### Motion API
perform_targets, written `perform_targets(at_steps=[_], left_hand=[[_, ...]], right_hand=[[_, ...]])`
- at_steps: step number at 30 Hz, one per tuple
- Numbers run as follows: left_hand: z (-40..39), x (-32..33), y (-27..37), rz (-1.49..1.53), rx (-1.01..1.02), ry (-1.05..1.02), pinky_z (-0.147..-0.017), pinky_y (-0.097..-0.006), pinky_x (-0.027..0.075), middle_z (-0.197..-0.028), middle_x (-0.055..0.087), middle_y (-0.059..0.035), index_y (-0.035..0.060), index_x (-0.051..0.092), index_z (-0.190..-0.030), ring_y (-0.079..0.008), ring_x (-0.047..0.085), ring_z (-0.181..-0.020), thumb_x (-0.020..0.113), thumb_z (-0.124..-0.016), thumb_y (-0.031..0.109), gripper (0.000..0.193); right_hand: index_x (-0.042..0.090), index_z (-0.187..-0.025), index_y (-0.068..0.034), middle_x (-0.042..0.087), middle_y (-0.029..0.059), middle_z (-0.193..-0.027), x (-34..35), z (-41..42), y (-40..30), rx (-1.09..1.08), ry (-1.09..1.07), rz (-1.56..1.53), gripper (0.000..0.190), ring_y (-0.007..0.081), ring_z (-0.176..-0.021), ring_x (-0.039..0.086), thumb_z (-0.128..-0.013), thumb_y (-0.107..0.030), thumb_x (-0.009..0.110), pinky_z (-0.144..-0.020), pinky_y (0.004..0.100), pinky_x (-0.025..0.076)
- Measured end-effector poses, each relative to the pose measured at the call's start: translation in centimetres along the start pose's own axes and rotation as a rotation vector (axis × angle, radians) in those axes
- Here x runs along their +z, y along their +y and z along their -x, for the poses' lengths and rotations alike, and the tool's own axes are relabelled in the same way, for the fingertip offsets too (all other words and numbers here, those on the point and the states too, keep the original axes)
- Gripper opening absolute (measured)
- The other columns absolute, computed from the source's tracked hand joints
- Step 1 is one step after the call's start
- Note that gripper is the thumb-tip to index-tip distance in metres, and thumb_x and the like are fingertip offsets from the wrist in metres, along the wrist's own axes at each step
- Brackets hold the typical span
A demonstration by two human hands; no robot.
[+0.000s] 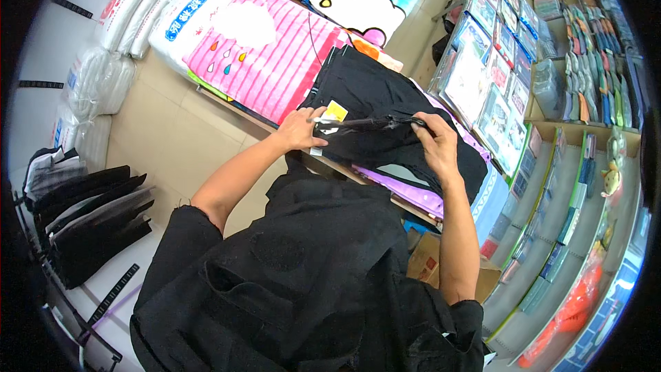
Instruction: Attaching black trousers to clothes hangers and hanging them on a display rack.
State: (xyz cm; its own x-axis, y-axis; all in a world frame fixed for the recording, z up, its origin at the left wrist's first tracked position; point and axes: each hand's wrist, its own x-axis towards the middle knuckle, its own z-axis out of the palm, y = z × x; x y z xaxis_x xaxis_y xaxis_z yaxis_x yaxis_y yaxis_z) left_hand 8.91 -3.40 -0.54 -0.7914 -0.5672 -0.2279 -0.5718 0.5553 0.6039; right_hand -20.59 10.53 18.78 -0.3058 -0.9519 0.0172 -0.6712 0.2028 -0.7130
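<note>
Black trousers (361, 80) lie spread over the folded blankets in front of me. Between my hands a dark strip of cloth or cord (366, 123) is stretched; blur hides which. My left hand (304, 129) is at its left end, close to a yellow and white tag (335, 113), with the fingers around a pale, blurred piece. My right hand (436, 139) pinches the strip's other end between thumb and fingers, above the trousers' right part. Under the trousers a pink striped blanket (273, 51) and a purple cloth (403, 191) show.
A cartoon-print blanket (361, 5) lies at the far end. Bagged white bedding (191, 15) is at the upper left. Black garments hang on a rack (98, 227) at the lower left. Packaged goods stand on a display (490, 62) and shelves at the right. A cardboard box (426, 258) sits below the table.
</note>
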Motion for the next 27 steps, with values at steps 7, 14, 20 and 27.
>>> perform_targets(at_steps=[7, 14, 20, 27], left_hand=[[-0.4, 2.2, 1.4, 0.005, 0.232, 0.057, -0.085, -0.0476, 0.052, -0.1, 0.067, -0.016, 0.01, 0.067, -0.122, -0.0356, 0.067, -0.094, 0.076, -0.084, 0.051, 0.057], [-0.9, 1.9, 3.2, -0.016, 0.497, 0.265, -0.058, -0.0473, 0.053, -0.069, 0.063, -0.0144, 0.0062, 0.069, -0.106, -0.037, 0.065, -0.064, 0.075, -0.085, 0.032, 0.034], [-2.5, 0.7, 5.9, 0.188, 0.151, 0.196, -0.067, -0.0529, 0.052, -0.073, 0.066, -0.026, -0.0029, 0.068, -0.083, -0.0439, 0.068, -0.073, 0.066, -0.087, 0.035, 0.038], [-6.2, 1.2, 6.3, 0.554, -0.292, 0.162, -0.071, -0.0481, 0.055, -0.07, 0.069, -0.0251, -0.0004, 0.074, -0.076, -0.0403, 0.071, -0.073, 0.065, -0.082, 0.038, 0.04]], right_hand=[[0.071, -0.112, 0.002, 0.062, 0.0034, -0.088, -3.0, 0.2, 0.2, 0.079, 0.038, -0.163, 0.021, 0.0108, -0.077, 0.059, -0.092, -0.003, 0.071, -0.071, 0.025, 0.046], [0.064, -0.13, -0.001, 0.065, 0.0094, -0.115, -4.2, -1.2, 3.6, 0.138, 0.169, -0.174, 0.035, 0.014, -0.088, 0.065, -0.096, -0.008, 0.07, -0.078, 0.0262, 0.052], [0.046, -0.145, -0.006, 0.046, 0.0192, -0.149, 1.1, -1.7, 0.0, 0.041, 0.167, 0.005, 0.067, 0.024, -0.089, 0.07, -0.084, -0.002, 0.074, -0.08, 0.0339, 0.059], [0.063, -0.118, -0.008, 0.064, 0.0149, -0.12, 9.1, 1.9, 1.4, -0.162, -0.299, 0.304, 0.044, 0.0389, -0.095, 0.069, -0.085, -0.033, 0.077, -0.082, 0.0448, 0.057]])
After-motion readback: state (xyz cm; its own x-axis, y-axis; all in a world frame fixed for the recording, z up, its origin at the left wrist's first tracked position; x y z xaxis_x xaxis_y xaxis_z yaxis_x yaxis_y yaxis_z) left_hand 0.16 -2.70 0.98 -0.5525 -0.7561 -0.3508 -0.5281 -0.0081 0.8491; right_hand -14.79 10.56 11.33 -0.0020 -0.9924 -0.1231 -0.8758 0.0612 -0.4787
